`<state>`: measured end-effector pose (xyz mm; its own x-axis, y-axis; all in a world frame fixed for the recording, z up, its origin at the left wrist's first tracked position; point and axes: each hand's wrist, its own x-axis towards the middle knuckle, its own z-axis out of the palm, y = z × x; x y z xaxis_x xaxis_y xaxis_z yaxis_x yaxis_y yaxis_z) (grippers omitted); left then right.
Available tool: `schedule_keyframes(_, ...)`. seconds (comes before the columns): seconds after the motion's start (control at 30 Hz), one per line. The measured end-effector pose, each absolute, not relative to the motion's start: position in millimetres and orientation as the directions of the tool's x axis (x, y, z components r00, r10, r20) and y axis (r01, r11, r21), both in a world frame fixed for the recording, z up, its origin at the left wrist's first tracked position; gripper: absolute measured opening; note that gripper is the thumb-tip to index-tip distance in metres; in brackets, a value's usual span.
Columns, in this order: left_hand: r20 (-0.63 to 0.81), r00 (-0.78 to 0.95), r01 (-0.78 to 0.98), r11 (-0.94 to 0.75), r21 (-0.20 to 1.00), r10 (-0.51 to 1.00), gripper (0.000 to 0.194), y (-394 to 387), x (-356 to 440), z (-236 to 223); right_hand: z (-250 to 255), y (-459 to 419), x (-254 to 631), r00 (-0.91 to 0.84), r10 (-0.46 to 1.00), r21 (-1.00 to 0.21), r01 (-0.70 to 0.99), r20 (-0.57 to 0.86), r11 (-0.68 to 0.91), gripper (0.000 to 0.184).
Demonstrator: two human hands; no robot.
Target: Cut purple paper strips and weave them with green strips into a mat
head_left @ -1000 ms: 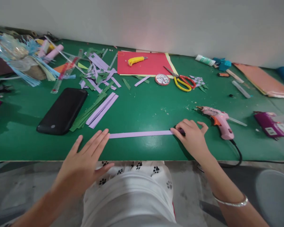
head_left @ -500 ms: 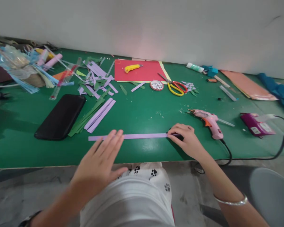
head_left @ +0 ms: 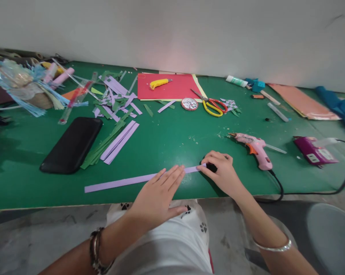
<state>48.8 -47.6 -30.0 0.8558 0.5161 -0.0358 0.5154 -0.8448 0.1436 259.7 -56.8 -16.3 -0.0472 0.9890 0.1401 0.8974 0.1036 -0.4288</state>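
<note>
A long purple paper strip (head_left: 117, 184) lies flat along the front of the green table (head_left: 166, 137), slanting slightly up to the right. My left hand (head_left: 158, 198) rests on it with outstretched fingers, covering part of its middle. At the strip's right end, my right hand (head_left: 220, 170) pinches the tip between thumb and fingers. Left of my hands lie folded purple strips (head_left: 121, 143) beside a bundle of green strips (head_left: 103, 147).
A black phone (head_left: 72, 145) lies at left, a pink glue gun (head_left: 255, 147) with its cord at right. Toward the back are paper scraps (head_left: 115, 95), red paper (head_left: 172, 91) under a yellow cutter (head_left: 160, 83), scissors (head_left: 212, 107) and a round tin (head_left: 189, 104). A purple adapter (head_left: 313, 150) sits far right.
My left hand has slid right along the strip toward my right hand. The strip's left end has swung down toward the table's front edge. My right hand keeps its pinch, nearly in place.
</note>
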Motion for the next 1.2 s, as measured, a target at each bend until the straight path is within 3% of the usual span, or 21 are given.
schedule_keyframes(0.27, -0.005, 0.856, 0.512, -0.847, 0.141, 0.517, 0.073, -47.6, 48.2, -34.4, -22.2, -59.6, 253.9, 0.027, 0.976, -0.326, 0.944, 0.215, 0.046, 0.025)
schedule_keyframes(0.5, 0.021, 0.855, 0.509, -0.846, 0.157, 0.518, 0.074, -48.1, 47.8, -38.2, -23.3, -63.3, 247.7, 0.069, 0.939, -0.13, 0.991, 0.336, -0.027, 0.021)
schedule_keyframes(0.6, 0.021, 0.847, 0.52, -0.836, 0.174, 0.532, 0.074, -48.9, 47.5, -39.6, -22.1, -70.9, 240.7, -0.059, 0.905, -0.013, 0.997, 0.42, 0.071, 0.024)
schedule_keyframes(0.7, 0.015, 0.84, 0.53, -0.825, 0.198, 0.543, 0.076, -49.4, 47.9, -39.8, -23.5, -82.7, 235.8, -0.344, 0.894, 0.046, 0.937, 0.289, 0.346, 0.038)
schedule_keyframes(0.77, 0.0, 0.839, 0.532, -0.82, 0.21, 0.544, 0.077, -49.1, 49.0, -38.4, -26.0, -89.9, 236.6, -0.429, 0.887, 0.043, 0.903, 0.171, 0.428, 0.048)
schedule_keyframes(0.97, -0.057, 0.846, 0.53, -0.821, 0.213, 0.531, 0.077, -45.0, 40.9, -31.3, -29.7, -96.6, 249.9, -0.41, 0.909, 0.031, 0.912, 0.073, 0.409, 0.057)
schedule_keyframes(1.2, 0.037, 0.839, 0.53, -0.831, 0.166, 0.543, 0.077, -41.6, -15.9, -36.0, -26.5, -98.8, 264.1, -0.401, 0.915, 0.059, 0.915, 0.034, 0.399, 0.059)
